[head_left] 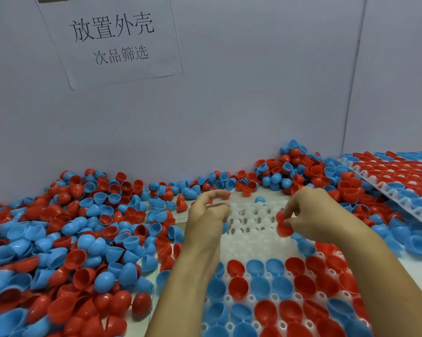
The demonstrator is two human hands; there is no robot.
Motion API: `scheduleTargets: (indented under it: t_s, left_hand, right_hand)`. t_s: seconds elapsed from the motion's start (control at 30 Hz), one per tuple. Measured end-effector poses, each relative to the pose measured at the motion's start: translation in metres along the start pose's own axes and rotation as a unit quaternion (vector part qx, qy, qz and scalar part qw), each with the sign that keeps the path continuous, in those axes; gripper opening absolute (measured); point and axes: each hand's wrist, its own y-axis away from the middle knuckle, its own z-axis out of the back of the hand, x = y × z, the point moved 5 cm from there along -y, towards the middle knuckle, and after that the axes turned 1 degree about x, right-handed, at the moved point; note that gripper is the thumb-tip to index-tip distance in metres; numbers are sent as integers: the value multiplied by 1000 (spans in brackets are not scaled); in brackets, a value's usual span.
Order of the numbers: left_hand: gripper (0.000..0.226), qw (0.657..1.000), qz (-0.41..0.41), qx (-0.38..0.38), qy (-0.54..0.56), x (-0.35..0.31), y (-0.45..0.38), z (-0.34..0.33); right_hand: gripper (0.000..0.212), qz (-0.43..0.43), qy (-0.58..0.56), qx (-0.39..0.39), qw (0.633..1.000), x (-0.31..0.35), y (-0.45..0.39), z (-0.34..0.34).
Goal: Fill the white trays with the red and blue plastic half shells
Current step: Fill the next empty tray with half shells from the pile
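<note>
Your two arms reach out from the near edge of the desk [414, 266], over the white tray [251, 239] in front of you. Its near rows already have red and blue half shells sitting in their cups, open side up. Its far rows are bare white cups, so you have done about half of this tray.

Your right hand [309, 212] pinches a red half shell [283, 224] between its thumb and fingers, just above the bare cups near the right side of the tray. It looks like this shell goes into one of those cups next.

Your left hand [208, 215] hovers over the left side of the tray with its fingers curled. A bit of a blue half shell [225, 227] peeks out beside the palm, so it seems to be holding that one, but most of it is hidden.

One small blue shell [260, 199] sits alone at the far edge of the tray.

At the right edge of the desk, a second tray [399, 181] is packed full of shells and leans up on the pile.

Lots of work is left. A big loose pile of shells [71, 239] covers the left side of the desk and runs along the far edge by the wall [253, 93], where a paper sign [112, 37] hangs.
</note>
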Motion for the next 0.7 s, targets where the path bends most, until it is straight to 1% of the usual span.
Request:
scheduleTargets:
  t_s: [0.07,0.13,0.17,0.27,0.3,0.37,0.4,0.43,0.47,0.5,0.53,0.57,0.6,0.63,0.7]
  left_hand:
    - [45,999,29,-11,12,4,-2,4]
    - [44,999,45,-9,-18,8,-3,6]
    - [39,998,52,0,-29,10,-3,5]
    - [13,995,78,49,-44,13,1,1]
    - [11,992,86,72,-63,13,4,0]
    - [20,975,99,125,-152,15,9,-4]
    - [23,970,94,149,-170,13,11,-8]
    - [24,974,73,160,-141,8,12,-9]
    - [32,988,34,144,-52,-1,10,-6]
    - [50,992,-14,107,67,-11,5,4]
    - [73,981,-58,62,174,-20,1,21]
    - [90,967,-84,18,240,-26,-4,39]
    - [94,955,-89,-20,283,-28,-8,55]
    - [88,946,-71,-54,312,-25,-9,66]
    - [56,940,7,-100,325,-8,-10,70]
  right_hand:
    - [22,-28,45,61,997,-1,1,-10]
    - [29,-55,59,95,992,-1,2,-18]
    - [31,-66,64,98,991,0,2,-21]
    - [28,-78,74,89,990,1,0,-22]
    - [28,-78,74,89,990,1,0,-23]
    - [27,-78,74,90,990,0,0,-23]
    - [26,-79,74,89,990,0,-1,-23]
    - [26,-80,74,88,990,0,0,-23]
    - [26,-80,72,89,990,0,0,-23]
    - [26,-80,70,90,990,1,0,-24]
    - [27,-79,69,90,990,1,0,-24]
    - [27,-78,67,88,991,1,1,-23]
    - [27,-77,67,87,991,1,1,-23]
    - [27,-76,67,87,991,1,1,-22]
    - [27,-74,67,87,991,2,3,-22]
